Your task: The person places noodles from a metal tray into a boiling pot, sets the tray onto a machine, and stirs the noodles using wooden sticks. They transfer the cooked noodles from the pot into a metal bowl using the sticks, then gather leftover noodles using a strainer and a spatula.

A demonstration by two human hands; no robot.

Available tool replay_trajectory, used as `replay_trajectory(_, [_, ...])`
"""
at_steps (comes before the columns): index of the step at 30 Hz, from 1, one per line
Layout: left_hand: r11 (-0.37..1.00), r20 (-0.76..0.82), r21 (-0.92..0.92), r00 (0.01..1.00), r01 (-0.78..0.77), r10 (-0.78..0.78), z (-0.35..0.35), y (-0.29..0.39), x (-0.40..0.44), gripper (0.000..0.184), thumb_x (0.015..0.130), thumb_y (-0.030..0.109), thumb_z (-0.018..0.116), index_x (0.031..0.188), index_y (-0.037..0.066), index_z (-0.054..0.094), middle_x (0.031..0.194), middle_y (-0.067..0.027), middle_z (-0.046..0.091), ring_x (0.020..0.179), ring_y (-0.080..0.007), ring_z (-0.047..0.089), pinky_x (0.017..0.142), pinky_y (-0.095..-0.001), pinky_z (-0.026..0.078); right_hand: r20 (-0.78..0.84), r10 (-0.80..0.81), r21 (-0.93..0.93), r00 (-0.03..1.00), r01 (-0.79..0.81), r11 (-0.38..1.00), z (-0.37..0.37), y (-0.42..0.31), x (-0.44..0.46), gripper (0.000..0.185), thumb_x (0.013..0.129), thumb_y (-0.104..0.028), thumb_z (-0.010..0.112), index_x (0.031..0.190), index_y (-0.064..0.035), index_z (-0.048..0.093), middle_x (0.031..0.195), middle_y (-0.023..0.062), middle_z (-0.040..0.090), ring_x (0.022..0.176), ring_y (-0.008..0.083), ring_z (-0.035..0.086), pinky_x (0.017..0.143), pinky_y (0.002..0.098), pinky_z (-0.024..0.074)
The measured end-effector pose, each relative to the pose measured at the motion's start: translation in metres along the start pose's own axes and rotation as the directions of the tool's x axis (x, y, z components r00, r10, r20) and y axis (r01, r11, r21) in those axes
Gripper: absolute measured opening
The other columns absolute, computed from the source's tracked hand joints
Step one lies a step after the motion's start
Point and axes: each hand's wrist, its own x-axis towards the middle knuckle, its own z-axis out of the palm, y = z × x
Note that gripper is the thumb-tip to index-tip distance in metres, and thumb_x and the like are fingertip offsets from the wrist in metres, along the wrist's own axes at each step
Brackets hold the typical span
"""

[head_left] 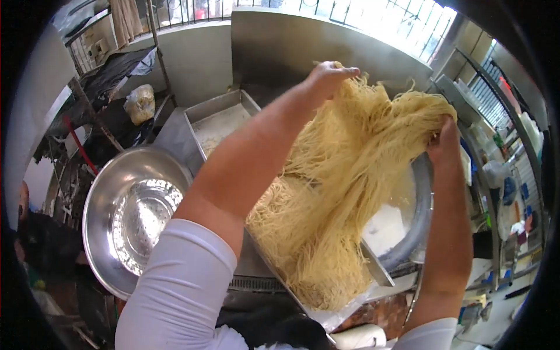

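Note:
A large mass of long yellow noodles (361, 157) hangs from both my hands, its lower strands trailing onto the heap below. My left hand (331, 79) is raised at the far side, with its fingers hooked into the strands and partly hidden by them. On the right, my right hand (444, 140) grips the other end of the bunch, its fingers mostly behind the noodles. Beneath, more noodles (318, 280) are piled in a shallow metal tray (379, 268). The tray's rim shows at its right corner.
A wide steel bowl (102, 192) stands left of my left arm. Behind that arm lies another metal tray (198, 131) with pale powder and scraps. A round basin (423, 204) with white contents sits beyond the noodles. Shelving (496, 99) lines the right side.

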Motion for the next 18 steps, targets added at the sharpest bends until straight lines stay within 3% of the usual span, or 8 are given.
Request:
replay_trajectory(4, [0.819,0.17,0.568,0.963,0.079,-0.211,-0.047,-0.012,-0.011,0.076,0.071,0.053,0.072,0.122,0.0,0.052,0.122,-0.0192,0.056,0.107,-0.0302,0.056,0.085,-0.0389,0.049,0.025,0.04,-0.67,0.999,-0.013,0.742,-0.009,-0.006,-0.016,0.045,0.084,-0.031,0.063,0.119,-0.0057,0.054,0.111,0.0103,0.061,0.1,0.0242,0.059,0.082,0.0372,0.0486])
replay_trajectory(6, [0.469,0.31,0.877,0.873,-0.109,-0.377,-0.074,-0.054,-0.004,0.083,0.066,0.054,0.075,0.123,-0.001,0.051,0.128,-0.0207,0.051,0.116,-0.0304,0.052,0.096,-0.0374,0.043,0.079,0.118,-0.722,0.99,-0.025,0.691,-0.003,0.008,-0.048,0.048,0.082,-0.028,0.067,0.12,-0.0019,0.052,0.107,0.0124,0.061,0.093,0.0273,0.059,0.088,0.0355,0.0453])
replay_trajectory(9, [0.389,0.275,0.918,0.828,-0.075,-0.489,-0.11,-0.113,-0.063,0.096,0.057,0.046,0.084,0.129,-0.003,0.044,0.133,-0.0228,0.045,0.121,-0.0315,0.048,0.102,-0.0367,0.037,0.489,0.062,-0.785,0.87,0.408,0.466,-0.052,0.072,-0.092,0.054,0.077,-0.028,0.074,0.117,0.0021,0.055,0.108,0.0173,0.063,0.101,0.0271,0.06,0.089,0.0347,0.0457])
replay_trajectory(10, [0.445,0.346,0.894,0.721,-0.058,-0.6,-0.122,-0.131,-0.074,0.104,0.054,0.043,0.086,0.133,-0.004,0.038,0.137,-0.0236,0.041,0.123,-0.0323,0.045,0.104,-0.0369,0.036,0.378,0.287,-0.918,0.88,0.316,0.239,-0.028,0.057,-0.14,0.062,0.075,-0.035,0.076,0.12,0.0015,0.054,0.109,0.0193,0.062,0.102,0.0274,0.06,0.088,0.0355,0.0466])
replay_trajectory(12, [0.268,0.273,0.95,0.845,-0.161,-0.46,-0.136,-0.195,-0.108,0.124,0.049,0.041,0.089,0.141,-0.003,0.019,0.144,-0.0282,0.026,0.13,-0.0321,0.036,0.106,-0.0364,0.035,0.184,0.523,-0.982,0.832,0.138,0.126,-0.025,0.066,-0.203,0.082,0.067,-0.048,0.078,0.127,0.0004,0.048,0.113,0.0191,0.061,0.105,0.0289,0.059,0.091,0.0359,0.0458])
replay_trajectory(14, [0.352,0.283,0.931,0.808,-0.101,-0.516,-0.113,-0.171,-0.159,0.137,0.047,0.043,0.089,0.144,-0.001,0.004,0.145,-0.0332,0.015,0.134,-0.0386,0.028,0.108,-0.0406,0.03,0.396,0.469,-0.918,0.789,0.344,0.197,-0.045,0.096,-0.247,0.101,0.061,-0.054,0.08,0.136,-0.0012,0.037,0.132,0.0226,0.047,0.111,0.035,0.054,0.095,0.0423,0.0433])
replay_trajectory(17, [0.358,0.433,0.893,0.734,-0.272,-0.523,-0.085,-0.145,-0.198,0.139,0.046,0.044,0.089,0.144,0.0,0.002,0.144,-0.036,0.012,0.133,-0.0457,0.022,0.109,-0.047,0.026,0.393,0.427,-0.856,0.814,0.493,-0.153,-0.029,0.14,-0.286,0.119,0.052,-0.059,0.081,0.139,0.0019,0.027,0.138,0.0279,0.036,0.12,0.0434,0.042,0.1,0.0476,0.0363])
replay_trajectory(18, [0.365,0.454,0.882,0.749,-0.299,-0.483,-0.076,-0.147,-0.203,0.139,0.046,0.044,0.089,0.145,0.001,0.001,0.144,-0.0362,0.012,0.133,-0.0478,0.021,0.108,-0.0484,0.026,0.376,0.435,-0.885,0.818,0.456,-0.091,-0.024,0.148,-0.283,0.116,0.052,-0.057,0.081,0.136,0.0038,0.03,0.138,0.0296,0.034,0.12,0.0457,0.04,0.1,0.0505,0.0347])
